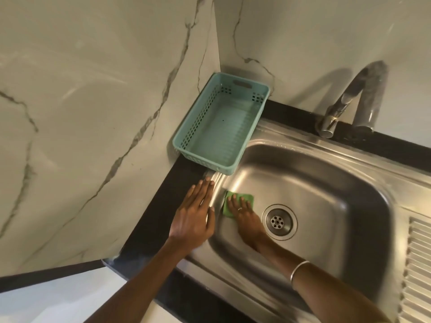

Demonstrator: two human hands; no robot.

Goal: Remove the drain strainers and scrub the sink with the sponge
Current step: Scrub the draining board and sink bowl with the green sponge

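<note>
A stainless steel sink (pixel 326 183) fills the right half of the view. Its round drain (pixel 279 221) shows a perforated metal grate in the basin floor; no loose strainer is in sight. A green sponge (pixel 245 197) lies against the basin's left wall. My right hand (pixel 245 215) presses flat on the sponge, fingers spread over it. My left hand (pixel 194 215) rests flat on the sink's left rim and the black counter edge, fingers together and holding nothing.
An empty teal plastic basket (pixel 186 138) sits in the back left corner, overhanging the sink rim. A chrome faucet (pixel 349 101) rises behind the basin. A ribbed drainboard (pixel 417 264) lies to the right. Marble walls close in at the left and back.
</note>
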